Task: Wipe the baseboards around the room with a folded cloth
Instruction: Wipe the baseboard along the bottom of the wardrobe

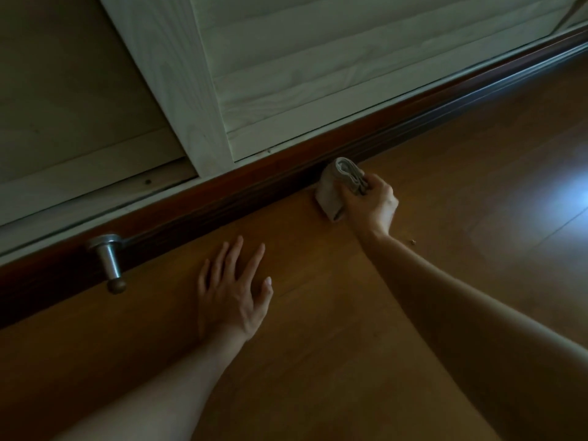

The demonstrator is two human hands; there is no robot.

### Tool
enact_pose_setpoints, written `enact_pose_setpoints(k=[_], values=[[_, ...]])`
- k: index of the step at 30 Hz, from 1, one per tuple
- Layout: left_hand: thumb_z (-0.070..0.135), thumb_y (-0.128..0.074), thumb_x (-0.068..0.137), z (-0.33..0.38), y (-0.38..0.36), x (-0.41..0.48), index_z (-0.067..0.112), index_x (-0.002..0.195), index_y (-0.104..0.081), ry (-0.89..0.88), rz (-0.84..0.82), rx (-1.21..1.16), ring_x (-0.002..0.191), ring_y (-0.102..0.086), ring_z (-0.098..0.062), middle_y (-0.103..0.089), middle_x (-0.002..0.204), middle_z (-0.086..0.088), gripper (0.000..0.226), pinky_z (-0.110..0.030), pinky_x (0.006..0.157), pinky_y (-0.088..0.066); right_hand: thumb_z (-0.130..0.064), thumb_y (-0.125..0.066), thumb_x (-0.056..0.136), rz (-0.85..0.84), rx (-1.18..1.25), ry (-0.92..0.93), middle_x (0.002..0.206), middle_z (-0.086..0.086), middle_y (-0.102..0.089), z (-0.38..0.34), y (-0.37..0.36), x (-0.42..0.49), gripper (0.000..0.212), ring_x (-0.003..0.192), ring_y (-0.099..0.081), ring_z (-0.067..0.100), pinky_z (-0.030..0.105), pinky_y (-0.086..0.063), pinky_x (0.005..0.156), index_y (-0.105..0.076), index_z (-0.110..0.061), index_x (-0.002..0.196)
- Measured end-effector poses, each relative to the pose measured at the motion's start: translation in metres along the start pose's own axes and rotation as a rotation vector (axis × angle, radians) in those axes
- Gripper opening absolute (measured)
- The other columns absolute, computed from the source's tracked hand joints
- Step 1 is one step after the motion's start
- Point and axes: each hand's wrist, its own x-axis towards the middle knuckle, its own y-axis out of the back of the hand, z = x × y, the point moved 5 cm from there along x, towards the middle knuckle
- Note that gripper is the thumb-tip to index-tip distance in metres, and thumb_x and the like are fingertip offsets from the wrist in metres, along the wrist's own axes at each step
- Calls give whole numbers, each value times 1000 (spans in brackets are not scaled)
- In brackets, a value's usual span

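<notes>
"Down at the foot of the wall, where's the cloth (334, 189) rn?" asks one.

"Folded and gripped in the person's right hand (372, 202), fingers (377, 183) curled tight round the bundle. Its far end meets the baseboard (222, 198) right where that joins the floor (318, 329). Left hand (232, 297) lies flat on the floor, fingers (235, 259) straight and spread, holding nothing (prob. a brace)."

"Best way to do this stretch?"

"Imo press a flat fold to the board's face w/ firm, even pressure and stroke along its length, then pass over the top lip. The moulding grooves likely trap dust."

"Room to move?"

"Open floor to the right along the board, w/ only a small crumb (412, 241) near the wrist. To the left a metal door stop (106, 259) juts from the baseboard, so the cloth would have to work round it, and the left hand sits btw the two. White louvred doors (318, 58) end just above the board, so the top edge is tight."
</notes>
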Motion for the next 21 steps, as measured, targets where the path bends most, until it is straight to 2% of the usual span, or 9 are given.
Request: enact_pose_setpoints(k=[5, 8, 11, 13, 16, 17, 20, 21], values=[[62, -22, 97, 4, 5, -1, 49, 155, -26, 11, -37, 25, 153, -18, -22, -22, 167, 3, 59, -51, 120, -18, -33, -75, 84, -121, -158, 113, 80, -10, -68, -9, 47, -14, 16, 74, -64, 4, 12, -48, 54, -67, -21, 90], [61, -24, 97, 6, 7, -1, 49, 154, -29, 20, -54, 43, 152, -21, -23, -24, 166, 2, 59, -52, 119, -21, -32, -78, 83, -184, -146, 128, 81, -9, -66, -8, 58, -10, 22, 73, -63, 6, 10, -46, 52, -63, -17, 89], [61, -24, 97, 7, 8, 0, 50, 154, -26, 21, -66, 73, 152, -19, -23, -21, 167, 3, 59, -52, 119, -20, -33, -79, 82, -274, -172, 256, 86, -10, -61, -20, 57, 6, 29, 74, -58, 2, 10, -42, 50, -56, -17, 88], [61, -25, 97, 7, 7, -1, 50, 155, -25, 22, -77, 83, 153, -18, -23, -20, 167, 3, 59, -52, 119, -20, -34, -79, 82, -282, -141, 298, 91, -7, -61, -23, 53, 19, 30, 79, -59, 3, 11, -43, 54, -56, -18, 91], [61, -25, 98, 7, 6, -1, 48, 155, -26, 19, -91, 99, 153, -20, -25, -21, 167, 2, 59, -54, 118, -21, -31, -78, 82, -264, -87, 324, 94, -2, -63, -18, 34, 34, 27, 83, -60, 11, 25, -51, 61, -58, -16, 92], [62, -25, 98, 8, 7, -1, 48, 155, -27, 22, -99, 99, 153, -20, -26, -21, 167, 2, 59, -54, 118, -21, -30, -77, 82, -272, -80, 332, 94, -1, -62, -14, 25, 38, 27, 82, -59, 12, 25, -50, 61, -57, -15, 91], [65, -22, 99, 11, 9, 2, 49, 155, -25, 23, -128, 88, 153, -19, -26, -21, 167, 1, 59, -55, 119, -19, -27, -75, 83, -326, -82, 368, 93, -3, -56, -7, 2, 46, 25, 76, -50, 2, 10, -36, 58, -53, -18, 88], [66, -20, 99, 12, 11, 3, 50, 156, -23, 24, -146, 84, 154, -16, -25, -19, 168, 2, 59, -55, 120, -19, -27, -75, 83, -332, -76, 373, 92, -3, -55, -5, -3, 48, 25, 75, -48, 1, 8, -36, 58, -52, -19, 88]])
